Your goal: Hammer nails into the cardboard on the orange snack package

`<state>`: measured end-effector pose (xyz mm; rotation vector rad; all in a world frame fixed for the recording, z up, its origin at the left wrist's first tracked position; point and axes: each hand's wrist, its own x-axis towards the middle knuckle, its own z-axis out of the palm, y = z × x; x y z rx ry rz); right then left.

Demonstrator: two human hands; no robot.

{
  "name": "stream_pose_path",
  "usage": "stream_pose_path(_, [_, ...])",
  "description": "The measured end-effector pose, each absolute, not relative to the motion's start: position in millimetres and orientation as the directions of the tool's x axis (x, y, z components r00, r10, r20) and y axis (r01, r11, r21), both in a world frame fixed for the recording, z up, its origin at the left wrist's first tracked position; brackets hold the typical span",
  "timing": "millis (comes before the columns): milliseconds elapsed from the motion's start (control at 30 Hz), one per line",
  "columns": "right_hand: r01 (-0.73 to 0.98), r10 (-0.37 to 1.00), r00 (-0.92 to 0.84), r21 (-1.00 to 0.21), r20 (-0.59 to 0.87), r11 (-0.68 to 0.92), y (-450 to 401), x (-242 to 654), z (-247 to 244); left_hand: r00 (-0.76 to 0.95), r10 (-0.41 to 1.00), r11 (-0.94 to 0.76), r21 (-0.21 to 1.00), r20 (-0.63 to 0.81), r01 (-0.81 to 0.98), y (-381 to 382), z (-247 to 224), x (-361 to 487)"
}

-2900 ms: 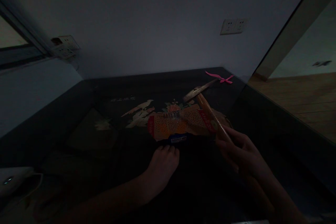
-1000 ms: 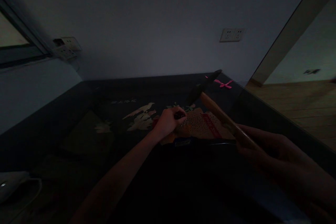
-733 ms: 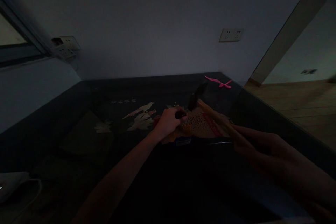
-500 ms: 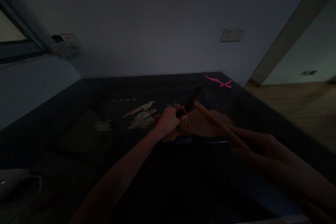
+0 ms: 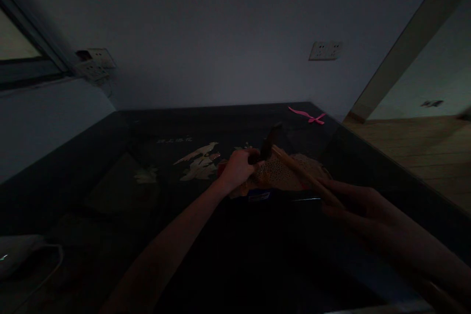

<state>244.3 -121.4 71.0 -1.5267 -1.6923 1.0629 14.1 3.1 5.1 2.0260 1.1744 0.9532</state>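
Note:
A hammer with a dark head (image 5: 269,144) and a wooden handle (image 5: 300,170) slants across the middle of the view. My left hand (image 5: 241,164) is closed around the near end of the head, whose narrower end points up and away. On the right, my right hand (image 5: 362,211) grips the handle, thumb and fingers along the wood. Under the hammer lies a brownish, dotted, sheet-like thing (image 5: 281,176) with some red and orange at its edges. Dim light hides what it is. In front of it a small blue label (image 5: 259,197) shows on something black.
The dark glossy tabletop (image 5: 228,120) bears a pale bird-and-flower picture (image 5: 198,162). A pink ribbon (image 5: 311,117) lies at the back right. At the left front is a white device (image 5: 16,255) with a cord. Sockets (image 5: 326,51) are on the wall behind.
The hammer is still held in both hands; its head has tilted slightly. The view has shifted a little. Otherwise things look the same.

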Motion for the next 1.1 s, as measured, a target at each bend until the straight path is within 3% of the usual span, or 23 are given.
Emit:
stream_pose_path(133, [0.424, 0.992, -0.126, -0.904, 0.001, 0.055, -125, 243, 79, 0.336, 0.891, -0.437, 0.775, 0.305, 0.457, 2, 6, 16])
stream_pose_path(367, [0.438, 0.981, -0.164, -0.899, -0.108, -0.025, -121, 242, 65, 0.338, 0.906, -0.396, 0.790, 0.254, 0.468, 5, 4, 14])
stream_pose_path(567, [0.458, 0.982, -0.166, -0.889, -0.088, -0.002, -124, 245, 67, 0.333, 0.895, -0.428, 0.786, 0.298, 0.446, 5, 2, 14])
stream_pose_path(767, [0.493, 0.980, -0.172, -0.870, -0.102, -0.004, -121, 245, 58, 0.323, 0.914, -0.386, 0.779, 0.248, 0.494, 6, 4, 13])
stream_pose_path(1100, [0.427, 0.988, -0.131, -0.904, -0.087, -0.023, -125, 244, 56, 0.292, 0.915, -0.392, 0.788, 0.280, 0.474, 5, 2, 13])
